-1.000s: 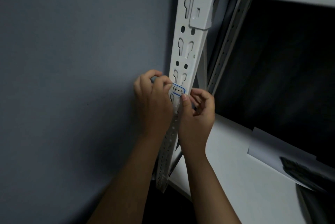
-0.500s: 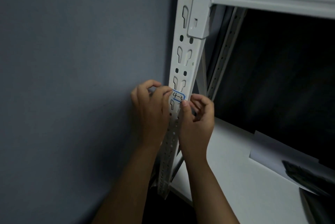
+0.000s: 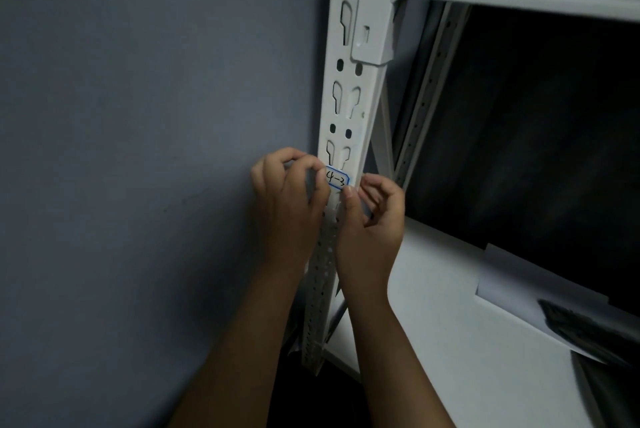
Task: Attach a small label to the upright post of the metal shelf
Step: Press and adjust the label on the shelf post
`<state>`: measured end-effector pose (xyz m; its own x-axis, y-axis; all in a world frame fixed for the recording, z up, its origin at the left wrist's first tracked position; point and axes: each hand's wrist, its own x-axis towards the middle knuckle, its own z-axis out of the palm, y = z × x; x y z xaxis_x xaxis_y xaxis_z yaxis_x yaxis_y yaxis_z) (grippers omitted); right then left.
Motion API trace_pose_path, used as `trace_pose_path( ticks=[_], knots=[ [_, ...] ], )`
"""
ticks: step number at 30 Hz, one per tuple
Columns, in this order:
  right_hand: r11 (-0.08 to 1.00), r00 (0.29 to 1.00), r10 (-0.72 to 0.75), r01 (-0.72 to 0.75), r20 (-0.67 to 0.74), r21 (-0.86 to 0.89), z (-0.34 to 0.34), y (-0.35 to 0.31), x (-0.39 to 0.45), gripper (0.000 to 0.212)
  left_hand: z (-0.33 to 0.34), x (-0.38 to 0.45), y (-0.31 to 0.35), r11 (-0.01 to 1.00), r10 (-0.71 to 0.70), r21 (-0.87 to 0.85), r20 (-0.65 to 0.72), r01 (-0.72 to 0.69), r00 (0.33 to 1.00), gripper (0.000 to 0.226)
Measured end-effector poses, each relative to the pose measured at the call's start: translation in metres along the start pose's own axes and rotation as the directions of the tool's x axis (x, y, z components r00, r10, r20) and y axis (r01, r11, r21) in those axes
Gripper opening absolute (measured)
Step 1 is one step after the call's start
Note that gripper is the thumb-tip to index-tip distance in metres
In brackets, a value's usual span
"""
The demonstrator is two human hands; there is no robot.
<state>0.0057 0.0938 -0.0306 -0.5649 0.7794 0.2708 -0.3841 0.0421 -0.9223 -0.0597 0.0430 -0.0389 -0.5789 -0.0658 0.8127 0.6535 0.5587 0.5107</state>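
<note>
Label (image 3: 336, 179): thin, floppy, sticky, so handle its edges only. Your left hand (image 3: 289, 197) pinches one end, your right hand (image 3: 372, 219) thumbs the other onto the post (image 3: 349, 108).

The right thumb (image 3: 348, 197) now sits just under the label (image 3: 336, 179), not on its edge. Both hands (image 3: 291, 205) barely moved.
</note>
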Motion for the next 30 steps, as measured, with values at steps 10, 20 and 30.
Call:
trace_pose_path(
  ticks=[10, 20, 30],
  knots=[
    [0.999, 0.999, 0.001, -0.002, 0.035, 0.034, -0.002, -0.006, -0.001, 0.025, -0.011, -0.003, -0.008, 0.999, -0.016, -0.046, 0.032, 0.018, 0.999, 0.018],
    [0.999, 1.000, 0.008, -0.009, 0.025, 0.048, -0.002, -0.005, 0.001, 0.024, -0.008, -0.001, 0.002, 0.992, -0.065, -0.110, 0.007, 0.065, 0.998, 0.012],
    [1.000, 1.000, 0.001, -0.002, 0.010, 0.023, -0.001, -0.001, 0.003, 0.026, -0.008, 0.006, 0.010, 0.977, -0.160, -0.124, 0.124, 0.176, 0.979, 0.004]
  ],
)
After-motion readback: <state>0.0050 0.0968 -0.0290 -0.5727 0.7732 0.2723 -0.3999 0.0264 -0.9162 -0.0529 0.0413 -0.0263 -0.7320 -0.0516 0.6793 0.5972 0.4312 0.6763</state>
